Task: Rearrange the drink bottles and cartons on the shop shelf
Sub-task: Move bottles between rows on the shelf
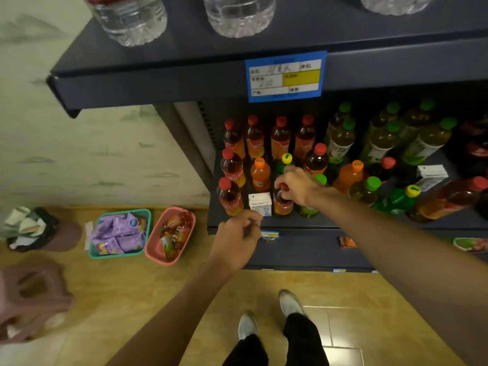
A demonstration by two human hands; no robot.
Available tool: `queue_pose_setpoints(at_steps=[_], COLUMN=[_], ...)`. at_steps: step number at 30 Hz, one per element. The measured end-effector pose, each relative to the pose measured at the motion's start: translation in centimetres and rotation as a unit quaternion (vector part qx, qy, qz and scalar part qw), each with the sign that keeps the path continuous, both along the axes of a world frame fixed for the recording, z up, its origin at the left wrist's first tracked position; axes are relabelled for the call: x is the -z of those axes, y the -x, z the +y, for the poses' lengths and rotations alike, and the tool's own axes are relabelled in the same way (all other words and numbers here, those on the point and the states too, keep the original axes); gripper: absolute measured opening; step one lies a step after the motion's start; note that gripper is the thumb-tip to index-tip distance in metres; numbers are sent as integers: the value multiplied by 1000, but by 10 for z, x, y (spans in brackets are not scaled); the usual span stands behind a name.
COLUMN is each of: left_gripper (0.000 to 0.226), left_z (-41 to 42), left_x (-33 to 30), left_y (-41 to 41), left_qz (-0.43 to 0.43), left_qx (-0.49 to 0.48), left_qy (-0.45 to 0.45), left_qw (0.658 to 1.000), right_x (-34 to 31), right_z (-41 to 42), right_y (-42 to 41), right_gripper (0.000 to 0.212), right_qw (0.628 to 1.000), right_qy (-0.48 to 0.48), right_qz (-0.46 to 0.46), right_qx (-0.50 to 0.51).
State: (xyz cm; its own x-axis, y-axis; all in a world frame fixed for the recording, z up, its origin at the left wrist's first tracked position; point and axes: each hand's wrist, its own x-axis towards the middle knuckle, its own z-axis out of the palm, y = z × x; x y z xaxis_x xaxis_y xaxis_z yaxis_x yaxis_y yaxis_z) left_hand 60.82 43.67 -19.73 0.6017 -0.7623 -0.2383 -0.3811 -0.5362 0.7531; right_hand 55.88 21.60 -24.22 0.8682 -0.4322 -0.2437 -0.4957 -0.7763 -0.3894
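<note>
On the dark shelf (324, 223) stand red-capped iced tea bottles (232, 165), orange bottles (260, 173), green-capped tea bottles (340, 141) and a white carton (260, 203) at the front edge. My right hand (298, 186) grips the neck of a red-capped tea bottle (283, 204) standing right of that carton. My left hand (236, 239) hovers just below and in front of the carton with fingers loosely curled, holding nothing. A second white carton (431, 175) and a tea bottle (454, 198) lie tipped over at the right.
Large clear water bottles (132, 19) stand on the upper shelf, which carries a blue price tag (285, 76). On the floor sit a teal basket (120, 233) of purple packets, a pink basket (169, 236) of snacks, a bin (34, 229) and a brown stool (34, 294).
</note>
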Motion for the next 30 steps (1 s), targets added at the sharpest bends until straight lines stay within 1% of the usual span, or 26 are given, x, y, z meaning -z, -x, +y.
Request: queue_pose_setpoints(at_steps=[3,7,8,10,13,15,18,21,25,30], left_gripper=[19,18,18,20,20,22,26,25,23,24], left_z=[-5,-14,-16,-20,-24,-26,-28,-31,-33,-34], left_x=[0,0,-1,-4,-8,-7,-3,0,1,1], left_y=[1,2,3,5,10,11,13,14,12,7], left_qz=[-11,-2,3,14,29,39,44,46,52,60], left_qx=[9,22,20,22,34,39,43,48,49,32], left_qy=[-3,-4,1,9,15,20,22,30,45,71], left_qw=[1000,1000,1000,1000,999,998,998,997,996,995], right_x=[-1,-11,-15,-22,-34,-43,-51,-55,-54,-53], right_z=[0,-1,-2,-7,-19,-28,-38,-40,-35,-24], right_y=[-1,7,12,25,51,71,100,120,129,116], right_gripper=[32,40,39,34,25,22,19,18,17,16], right_qw=[1000,1000,999,992,962,943,929,926,927,934], right_qy=[6,10,11,14,37,51,66,77,82,70], right_qz=[-7,-23,-44,-115,-234,-269,-272,-261,-255,-244], right_qx=[16,18,23,57,139,190,242,261,263,251])
